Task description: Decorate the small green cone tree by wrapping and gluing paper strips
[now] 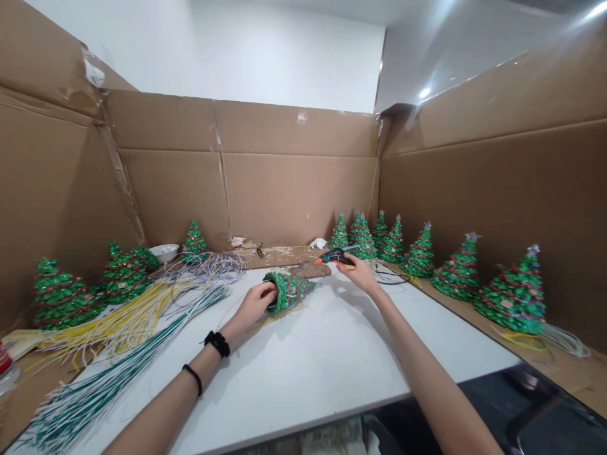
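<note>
A small green Christmas tree with red garland lies on its side over the white tabletop, its tip pointing right and its hollow base turned toward the left. My left hand grips it at the base rim, with some fingers hidden inside. To the right and a little farther back, my right hand is closed around the handle of a black and orange hot glue gun. The gun's reddish nozzle points left, apart from the tree, above a stained brown board.
Bundles of green-white wires and yellow wires spread across the left, beside tangled purple-white wires. Finished-looking trees line the right side; several more and a white bowl stand left. Cardboard walls enclose the table.
</note>
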Available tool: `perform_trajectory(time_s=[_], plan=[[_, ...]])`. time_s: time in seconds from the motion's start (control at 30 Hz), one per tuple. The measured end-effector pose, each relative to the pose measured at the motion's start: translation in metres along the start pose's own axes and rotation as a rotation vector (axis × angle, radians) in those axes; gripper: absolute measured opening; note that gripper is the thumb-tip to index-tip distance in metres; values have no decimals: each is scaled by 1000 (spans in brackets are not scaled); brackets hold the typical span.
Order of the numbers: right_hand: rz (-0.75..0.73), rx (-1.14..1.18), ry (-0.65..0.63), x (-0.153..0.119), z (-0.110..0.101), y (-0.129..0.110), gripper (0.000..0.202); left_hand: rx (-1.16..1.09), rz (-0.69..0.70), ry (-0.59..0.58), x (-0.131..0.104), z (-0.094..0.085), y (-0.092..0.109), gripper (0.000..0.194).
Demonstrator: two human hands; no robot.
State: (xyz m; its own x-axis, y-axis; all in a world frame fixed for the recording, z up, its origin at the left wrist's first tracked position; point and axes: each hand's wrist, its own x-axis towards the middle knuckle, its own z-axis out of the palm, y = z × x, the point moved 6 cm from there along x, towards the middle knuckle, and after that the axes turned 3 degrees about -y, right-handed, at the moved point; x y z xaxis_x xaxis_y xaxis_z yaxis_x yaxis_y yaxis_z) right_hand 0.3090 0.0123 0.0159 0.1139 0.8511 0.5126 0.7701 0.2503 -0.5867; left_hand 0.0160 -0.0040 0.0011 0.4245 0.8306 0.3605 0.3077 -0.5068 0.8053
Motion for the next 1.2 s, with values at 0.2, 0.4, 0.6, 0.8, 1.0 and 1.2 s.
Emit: perform_trajectory(time_s=[0.2,0.4,0.6,0.8,1.0,1.2], plan=[[408,-507,70,-9,-10,55,34,-15,1,-38,2,-2,-6,26],[545,-481,28,-19,6,69,37,31,-18,-54,3,-5,-9,27],[394,-228,247,-13,9,39,46,46,-10,-31,3,-6,-11,26],[-135,564,-75,-22,69,-67,50,54,9,-27,2,-6,-7,24],[-304,604,-230,-49,96,-107,49,38,20,-8,1,-9,-2,19],[-318,593,-259,-49,98,-100,46,14,10,9,0,-10,0,17]])
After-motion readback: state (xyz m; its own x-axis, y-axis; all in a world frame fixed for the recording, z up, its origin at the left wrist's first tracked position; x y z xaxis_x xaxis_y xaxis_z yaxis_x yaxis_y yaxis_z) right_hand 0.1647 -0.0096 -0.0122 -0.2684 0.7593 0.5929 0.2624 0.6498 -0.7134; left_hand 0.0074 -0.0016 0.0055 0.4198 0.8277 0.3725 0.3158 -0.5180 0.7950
